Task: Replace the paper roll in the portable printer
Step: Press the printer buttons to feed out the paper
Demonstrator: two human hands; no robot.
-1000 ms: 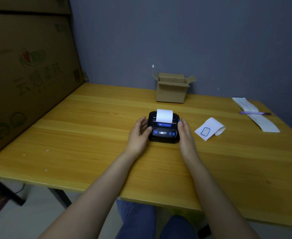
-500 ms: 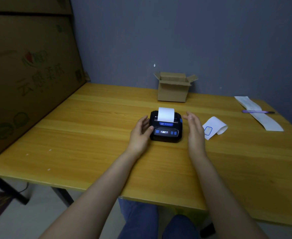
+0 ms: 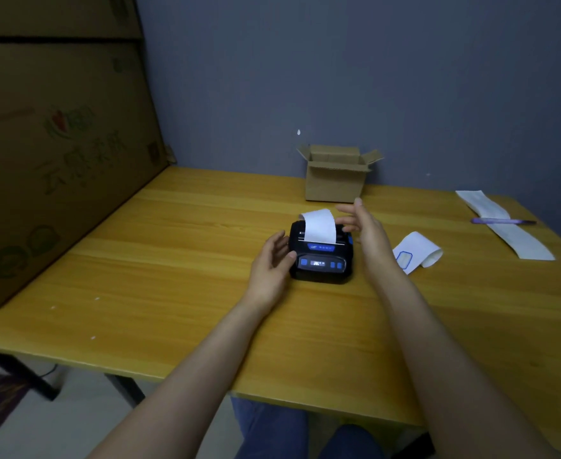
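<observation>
Left hand (image 3: 272, 260) steadies printer (image 3: 320, 256), white paper (image 3: 318, 225) feeding out

Dim, even indoor light falls on a yellow bench (image 3: 173, 260), the grey wall (image 3: 405, 77) behind it sinking into gloom. Shadows are soft and faint. Wide-angle distortion bends the bench edges and a large cardboard box (image 3: 57, 144) at left; detail throughout is soft, slightly smeared.

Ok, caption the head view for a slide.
Left hand steadies the portable printer while right hand reaches toward its protruding paper.
</observation>
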